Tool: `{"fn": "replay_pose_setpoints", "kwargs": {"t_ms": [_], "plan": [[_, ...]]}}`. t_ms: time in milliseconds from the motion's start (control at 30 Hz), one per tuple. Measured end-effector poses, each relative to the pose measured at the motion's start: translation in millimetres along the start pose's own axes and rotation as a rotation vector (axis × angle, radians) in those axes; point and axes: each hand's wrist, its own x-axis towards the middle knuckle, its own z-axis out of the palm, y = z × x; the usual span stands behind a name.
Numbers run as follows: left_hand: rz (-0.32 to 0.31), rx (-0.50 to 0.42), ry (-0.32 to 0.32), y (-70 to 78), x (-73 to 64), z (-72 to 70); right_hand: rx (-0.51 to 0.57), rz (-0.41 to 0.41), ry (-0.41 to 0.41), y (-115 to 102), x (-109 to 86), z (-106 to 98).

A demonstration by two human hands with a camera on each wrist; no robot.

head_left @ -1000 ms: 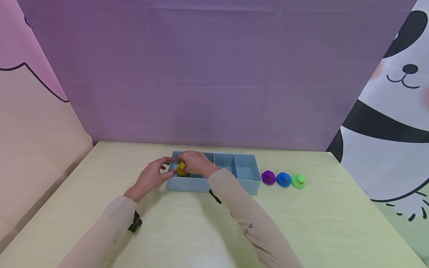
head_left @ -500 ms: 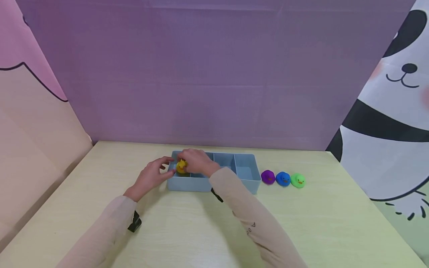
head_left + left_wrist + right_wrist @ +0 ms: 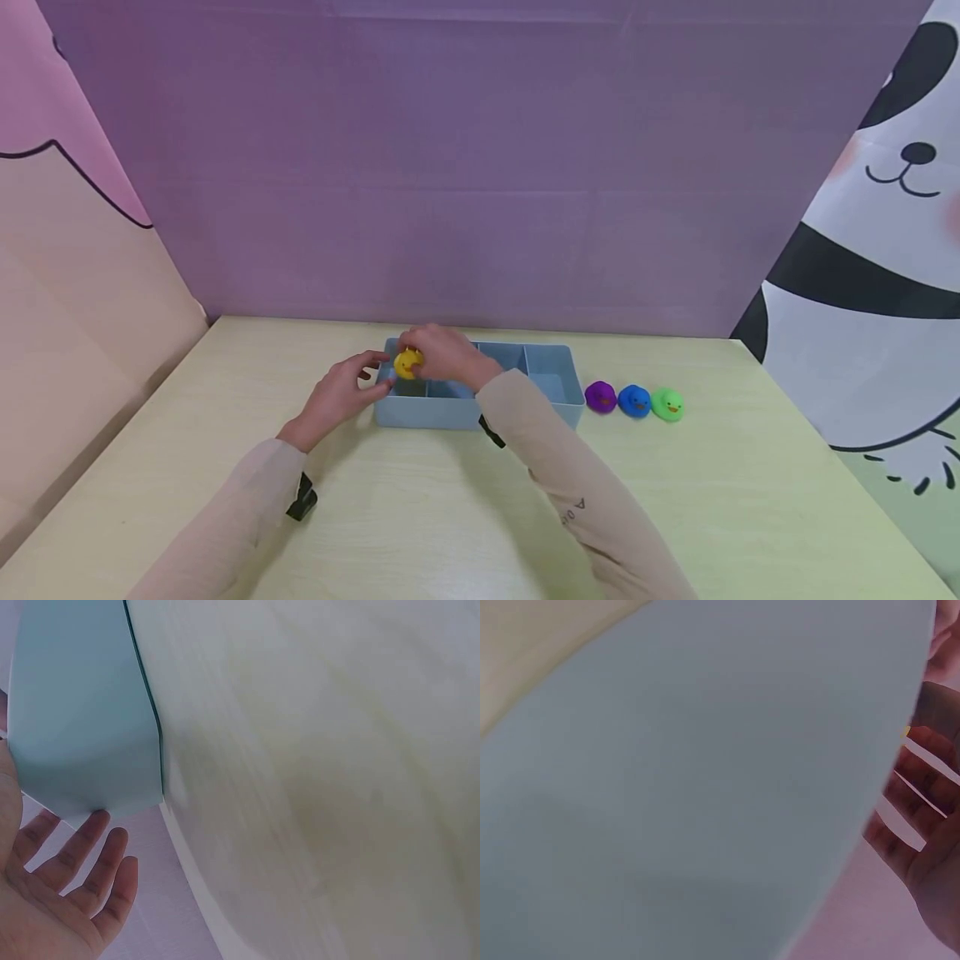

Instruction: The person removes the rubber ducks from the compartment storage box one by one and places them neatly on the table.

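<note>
In the head view my right hand (image 3: 442, 352) pinches a yellow rubber duck (image 3: 407, 364) over the leftmost compartment of a blue-grey divided box (image 3: 487, 412). The duck's face points toward me, and its right side is covered by the fingers. At the box's left end is my left hand (image 3: 343, 393), with thumb and forefinger tips at the rim. The left wrist view shows that hand (image 3: 67, 892) with spread, relaxed fingers, one fingertip touching the box's end wall (image 3: 90, 765). In the right wrist view the box wall (image 3: 705, 750) hides most of the duck beside the right hand (image 3: 930, 802).
Right of the box, a purple duck (image 3: 601, 397), a blue duck (image 3: 635, 402) and a green duck (image 3: 668, 405) stand in a row on the pale wooden table (image 3: 420, 517). A purple backdrop (image 3: 480, 167) rises behind the table's far edge.
The right hand has raised the yellow duck slightly from inside the left compartment, up toward the rim. My left hand has stayed in place at the box's end.
</note>
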Motion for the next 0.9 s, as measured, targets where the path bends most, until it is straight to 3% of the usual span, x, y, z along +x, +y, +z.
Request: {"fn": "replay_pose_setpoints", "kwargs": {"t_ms": [900], "plan": [[-0.01,0.025,0.004,2.9,-0.7,0.5,-0.057,-0.054,0.028,-1.6,-27.9,-29.1]]}}
